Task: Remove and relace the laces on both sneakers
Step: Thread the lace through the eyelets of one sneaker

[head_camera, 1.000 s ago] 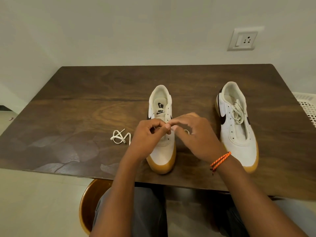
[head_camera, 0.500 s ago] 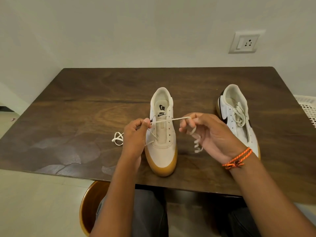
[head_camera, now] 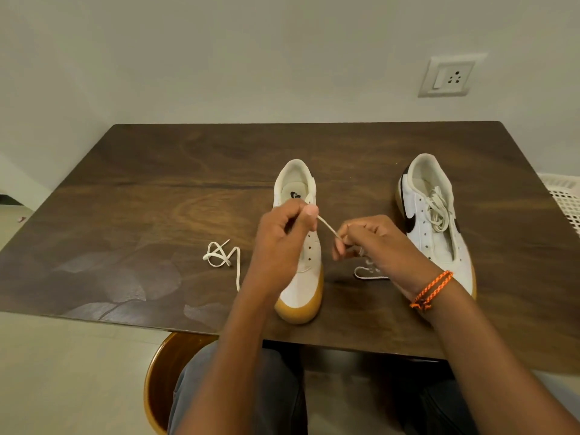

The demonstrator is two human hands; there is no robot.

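Two white sneakers with gum soles stand on the dark wooden table (head_camera: 157, 199), toes toward me. The middle sneaker (head_camera: 303, 296) has a white lace (head_camera: 326, 227) stretched taut above it. My left hand (head_camera: 282, 246) pinches one part of that lace over the shoe's tongue. My right hand (head_camera: 376, 246) pinches it lower, just right of the shoe. One loose end of the lace lies coiled on the table at the left (head_camera: 221, 257), another loop lies under my right hand (head_camera: 368, 273). The right sneaker (head_camera: 439, 227) has a lace bundled inside it.
A wall socket (head_camera: 448, 77) sits on the back wall. A white perforated basket (head_camera: 565, 199) pokes in at the right edge. A round wooden stool (head_camera: 160, 381) and my legs are below the table's near edge.
My hands first met over the shoe, then pulled apart with the lace straight between them. Now the left hand is raised higher and the right hand lower, so the lace slants.
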